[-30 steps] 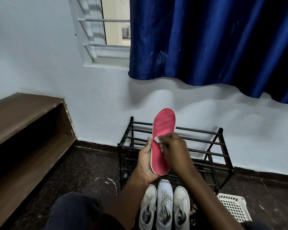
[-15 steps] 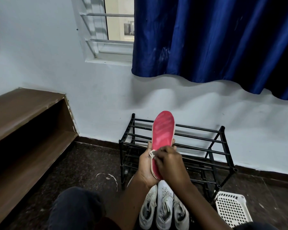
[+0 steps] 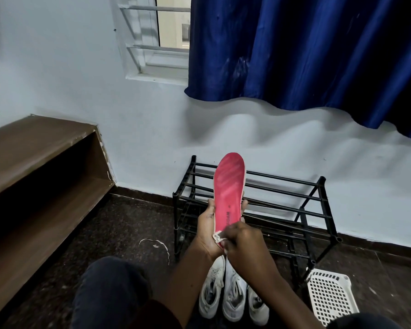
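Starting nearest, three white shoes are seen side by side on the dark floor, with a white basket to their right. Just above them the right hand is curled, its fingers bunched together and pinched on a small white cloth, which is pressed against the lower end of the insole. The red insole is held upright in the air by the left hand: the thumb is laid along its left edge, and the fingertips are wrapped round from behind and shown at its right edge. Behind the insole a black rack is set against the wall, and a blue curtain is hung above
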`<state>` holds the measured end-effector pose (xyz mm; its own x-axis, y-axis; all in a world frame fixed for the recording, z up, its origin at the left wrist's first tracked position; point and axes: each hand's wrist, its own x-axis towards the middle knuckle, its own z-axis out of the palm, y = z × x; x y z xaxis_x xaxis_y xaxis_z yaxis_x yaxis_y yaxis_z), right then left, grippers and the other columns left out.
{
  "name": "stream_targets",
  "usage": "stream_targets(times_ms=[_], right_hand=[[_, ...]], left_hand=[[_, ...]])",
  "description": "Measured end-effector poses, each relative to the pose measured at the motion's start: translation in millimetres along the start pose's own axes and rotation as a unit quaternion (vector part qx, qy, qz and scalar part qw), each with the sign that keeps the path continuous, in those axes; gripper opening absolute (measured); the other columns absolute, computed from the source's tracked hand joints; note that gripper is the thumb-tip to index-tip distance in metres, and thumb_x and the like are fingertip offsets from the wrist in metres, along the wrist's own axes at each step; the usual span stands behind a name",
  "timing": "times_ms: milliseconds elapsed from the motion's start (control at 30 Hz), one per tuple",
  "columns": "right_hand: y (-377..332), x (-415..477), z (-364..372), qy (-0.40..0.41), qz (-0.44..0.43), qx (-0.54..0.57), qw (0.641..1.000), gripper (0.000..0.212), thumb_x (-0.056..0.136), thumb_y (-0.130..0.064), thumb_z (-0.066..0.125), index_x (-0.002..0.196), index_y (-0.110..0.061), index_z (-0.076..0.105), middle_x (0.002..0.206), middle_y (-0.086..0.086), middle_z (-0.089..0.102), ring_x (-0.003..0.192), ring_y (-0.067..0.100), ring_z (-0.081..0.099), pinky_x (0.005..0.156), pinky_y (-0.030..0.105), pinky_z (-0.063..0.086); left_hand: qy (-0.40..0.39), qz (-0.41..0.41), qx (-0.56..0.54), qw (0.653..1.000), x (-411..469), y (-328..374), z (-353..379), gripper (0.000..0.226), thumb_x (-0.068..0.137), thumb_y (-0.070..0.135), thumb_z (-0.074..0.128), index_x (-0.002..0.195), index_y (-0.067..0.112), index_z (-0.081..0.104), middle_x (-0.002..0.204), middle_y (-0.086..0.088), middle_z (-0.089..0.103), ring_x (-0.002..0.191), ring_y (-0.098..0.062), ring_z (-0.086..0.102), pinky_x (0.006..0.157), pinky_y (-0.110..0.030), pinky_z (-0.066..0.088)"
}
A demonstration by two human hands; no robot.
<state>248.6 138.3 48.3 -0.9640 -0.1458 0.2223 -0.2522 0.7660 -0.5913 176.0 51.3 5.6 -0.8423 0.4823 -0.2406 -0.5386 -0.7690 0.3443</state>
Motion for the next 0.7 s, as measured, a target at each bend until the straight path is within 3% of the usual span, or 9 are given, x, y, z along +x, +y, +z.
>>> stream_targets(times_ms=[100, 200, 367, 433, 533, 600, 700], right_hand=[[-4.1, 7.5, -0.1, 0.036, 0.001, -0.012, 0.999, 0.017, 0.071, 0.006, 0.068, 0.08, -0.006, 0.075, 0.082, 0.008, 0.066, 0.073, 0.02, 0.064, 0.07, 0.008, 0.035], [-7.0, 29.2, -1.8, 0.107, -0.02, -0.045, 0.993, 0.014, 0.063, 0.007, 0.069, 0.068, -0.005, 0.073, 0.069, 0.011, 0.063, 0.053, 0.024, 0.061, 0.055, 0.018, 0.038], [-2.4, 53.1, -8.7, 0.126, -0.003, -0.033, 0.991, 0.017, 0.076, 0.006, 0.063, 0.085, -0.003, 0.074, 0.083, 0.013, 0.066, 0.068, 0.026, 0.063, 0.065, 0.015, 0.036], [-1.6, 47.3, -3.5, 0.113, -0.024, -0.013, 0.993, 0.02, 0.071, 0.011, 0.064, 0.083, -0.002, 0.074, 0.083, 0.012, 0.068, 0.071, 0.024, 0.063, 0.07, 0.01, 0.034], [2.1, 23.6, 5.4, 0.088, -0.058, 0.034, 0.994, 0.027, 0.061, 0.014, 0.06, 0.073, -0.006, 0.074, 0.079, 0.006, 0.069, 0.07, 0.013, 0.063, 0.071, 0.002, 0.036], [5.1, 4.8, 9.2, 0.071, -0.094, 0.024, 0.993, 0.029, 0.054, 0.01, 0.055, 0.068, -0.011, 0.072, 0.075, 0.0, 0.068, 0.066, 0.011, 0.062, 0.066, 0.009, 0.041], [9.8, -2.3, 9.5, 0.058, -0.116, -0.001, 0.992, 0.031, 0.051, 0.011, 0.056, 0.066, -0.013, 0.069, 0.074, -0.002, 0.064, 0.064, 0.013, 0.061, 0.062, 0.013, 0.041]], left_hand=[[-0.003, 0.0, -0.008, 1.0, 0.2, -1.4, 0.3, 0.07, 0.093, 0.057, 0.029, 0.122, 0.001, 0.059, 0.12, -0.014, 0.061, 0.1, -0.026, 0.065, 0.078, -0.032, 0.056], [-0.011, -0.019, 0.017, 1.0, -1.3, -3.8, 3.0, 0.074, 0.093, 0.062, 0.027, 0.132, 0.004, 0.051, 0.123, -0.012, 0.059, 0.11, -0.025, 0.06, 0.093, -0.035, 0.049], [0.006, -0.019, 0.046, 0.999, -9.0, -6.8, 7.4, 0.062, 0.09, 0.058, 0.034, 0.126, 0.011, 0.055, 0.115, -0.013, 0.061, 0.109, -0.027, 0.057, 0.096, -0.04, 0.041], [-0.003, -0.02, 0.037, 0.999, -9.0, -1.3, 6.5, 0.065, 0.085, 0.058, 0.038, 0.119, 0.007, 0.061, 0.111, -0.013, 0.062, 0.105, -0.027, 0.061, 0.092, -0.038, 0.047], [-0.001, -0.021, 0.047, 0.999, -2.5, 5.3, -1.4, 0.073, 0.09, 0.063, 0.03, 0.12, 0.006, 0.063, 0.108, -0.012, 0.066, 0.089, -0.02, 0.067, 0.074, -0.03, 0.055], [0.011, -0.016, 0.067, 0.998, 2.0, 6.6, -5.9, 0.075, 0.092, 0.065, 0.024, 0.129, 0.008, 0.056, 0.107, -0.01, 0.067, 0.081, -0.017, 0.067, 0.066, -0.026, 0.053], [0.0, -0.017, 0.043, 0.999, 2.0, 4.2, -5.5, 0.077, 0.091, 0.064, 0.023, 0.137, 0.006, 0.045, 0.109, -0.01, 0.063, 0.078, -0.018, 0.068, 0.066, -0.026, 0.054]])
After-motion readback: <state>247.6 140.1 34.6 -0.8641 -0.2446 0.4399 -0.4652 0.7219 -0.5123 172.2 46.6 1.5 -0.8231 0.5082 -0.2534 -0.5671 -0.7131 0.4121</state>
